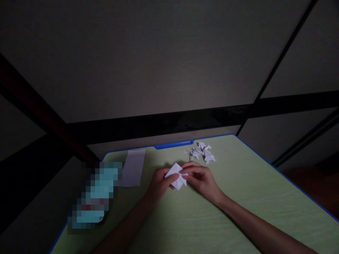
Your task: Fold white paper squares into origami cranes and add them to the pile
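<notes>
Between both hands, above the table, is a piece of white folded paper, diamond-shaped with creases and small pointed flaps on its right side. My left hand grips its left side, thumb lying across the front and fingers behind. With thumb and fingertips, my right hand pinches the flaps at the right. Part of the paper is hidden under the fingers. Just beyond my right hand lie several small white folded paper figures in a loose cluster.
A light green table with a blue edge lies under my arms. Flat white paper rests at the back left, beside a pixelated bluish object. A blue handle-like piece sits on the far edge, close to a cabinet-like panel.
</notes>
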{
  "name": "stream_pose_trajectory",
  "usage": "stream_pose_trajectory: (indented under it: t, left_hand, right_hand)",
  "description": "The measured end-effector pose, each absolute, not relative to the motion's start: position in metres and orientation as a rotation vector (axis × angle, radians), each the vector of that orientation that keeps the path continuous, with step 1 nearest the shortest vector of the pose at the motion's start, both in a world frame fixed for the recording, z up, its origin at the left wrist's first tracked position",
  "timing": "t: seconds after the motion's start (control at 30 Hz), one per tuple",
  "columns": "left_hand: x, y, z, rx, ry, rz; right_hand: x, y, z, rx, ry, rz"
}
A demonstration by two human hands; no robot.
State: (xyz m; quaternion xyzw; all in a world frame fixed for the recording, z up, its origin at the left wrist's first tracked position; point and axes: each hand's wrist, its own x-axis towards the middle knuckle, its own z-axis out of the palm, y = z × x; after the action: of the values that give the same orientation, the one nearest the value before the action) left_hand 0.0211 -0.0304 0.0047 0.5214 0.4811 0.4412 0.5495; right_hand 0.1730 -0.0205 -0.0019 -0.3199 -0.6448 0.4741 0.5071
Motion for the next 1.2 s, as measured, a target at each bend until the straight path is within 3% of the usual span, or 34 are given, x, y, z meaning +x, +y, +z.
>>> stream_pose_trajectory:
  t: [1.2]
  left_hand:
    - [0.0265,-0.031,0.0003,1.416,1.296,0.968]
  right_hand:
    - [0.1716,-0.0154,-0.0008,-1.012,-1.19,1.455]
